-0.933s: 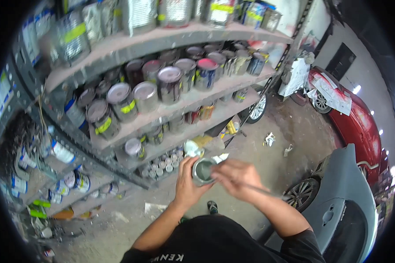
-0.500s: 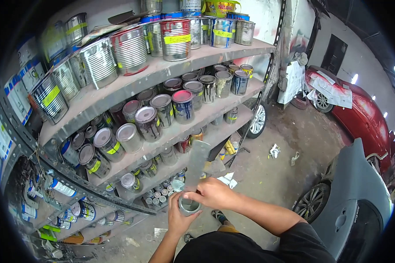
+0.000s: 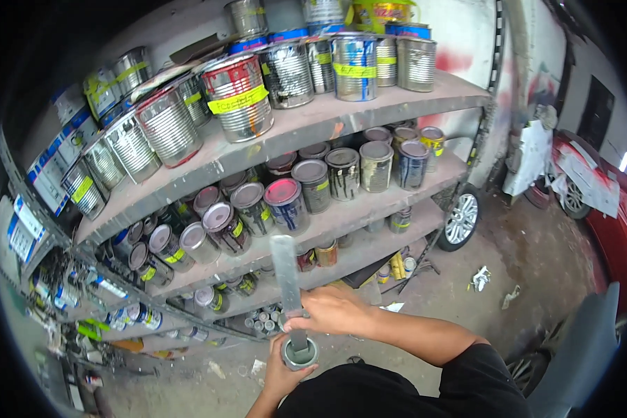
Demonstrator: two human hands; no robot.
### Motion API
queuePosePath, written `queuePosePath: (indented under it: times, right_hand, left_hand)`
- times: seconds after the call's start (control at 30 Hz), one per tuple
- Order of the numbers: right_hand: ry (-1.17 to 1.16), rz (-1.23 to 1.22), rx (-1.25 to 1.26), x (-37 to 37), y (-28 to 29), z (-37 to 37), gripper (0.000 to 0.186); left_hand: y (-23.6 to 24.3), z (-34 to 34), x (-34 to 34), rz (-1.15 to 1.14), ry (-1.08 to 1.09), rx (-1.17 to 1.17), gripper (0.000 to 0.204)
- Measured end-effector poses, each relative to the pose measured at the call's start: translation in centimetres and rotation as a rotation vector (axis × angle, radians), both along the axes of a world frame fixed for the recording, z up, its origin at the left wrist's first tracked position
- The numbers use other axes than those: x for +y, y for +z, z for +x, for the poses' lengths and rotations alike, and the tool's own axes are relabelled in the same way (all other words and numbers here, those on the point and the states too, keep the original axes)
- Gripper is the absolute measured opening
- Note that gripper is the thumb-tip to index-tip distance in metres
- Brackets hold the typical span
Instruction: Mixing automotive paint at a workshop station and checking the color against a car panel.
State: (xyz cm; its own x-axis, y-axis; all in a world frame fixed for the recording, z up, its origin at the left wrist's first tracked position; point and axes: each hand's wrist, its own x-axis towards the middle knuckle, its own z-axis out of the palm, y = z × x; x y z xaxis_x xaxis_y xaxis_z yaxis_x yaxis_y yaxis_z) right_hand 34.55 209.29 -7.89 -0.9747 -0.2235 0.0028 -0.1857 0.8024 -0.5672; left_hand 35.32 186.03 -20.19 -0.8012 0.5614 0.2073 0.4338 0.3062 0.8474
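Note:
My left hand (image 3: 280, 368) is closed around a small round can (image 3: 309, 354) with greyish liquid inside, held upright before my body. A long, flat metal stirring stick (image 3: 284, 268) stands nearly upright, its lower end inside the can. My right hand (image 3: 334, 310) grips the stick just above the can's rim, with the fingers wrapped round it. The stick's upper part looks bare and grey, and stands in front of the shelves. How deep its tip reaches in the can is hidden.
A metal shelf rack (image 3: 285, 125) full of paint cans stands close ahead and left. A wheel (image 3: 461, 217) leans by its right end. A grey car panel (image 3: 585, 355) and a red car (image 3: 606, 244) are on the right. Paper scraps (image 3: 481, 279) lie on the floor.
The view has swung left, so the shelves and cars appear farther right. The stick has tilted from leaning right to leaning slightly left, and its lower end now shows inside the can.

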Motion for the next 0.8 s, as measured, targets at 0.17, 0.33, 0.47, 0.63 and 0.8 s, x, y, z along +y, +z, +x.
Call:
queuePosePath:
  times: [0.17, 0.33, 0.47, 0.63, 0.8]
  right_hand:
    - [0.093, -0.061, -0.010, 3.0, 0.8, -0.7, 0.070]
    - [-0.163, -0.275, 0.168, 9.8, 0.9, -2.0, 0.056]
    - [-0.567, -0.159, 0.825, 16.6, -0.1, -3.0, 0.043]
    - [-0.923, -0.225, 1.089, 23.6, -1.6, -4.4, 0.064]
    - [-0.992, -0.318, 0.900, 25.3, -4.0, -5.8, 0.086]
  left_hand:
    - [-0.9, 2.2, 3.0, 0.096, 0.137, -0.081, 0.093]
    - [-1.2, 3.4, 3.4, 0.108, 0.221, -0.113, 0.093]
    - [-1.5, 4.0, 3.6, 0.132, 0.324, -0.100, 0.093]
    - [-2.8, 5.0, 3.7, 0.181, 0.457, -0.078, 0.097]
    - [-1.9, 5.2, 4.5, 0.176, 0.481, -0.071, 0.097]
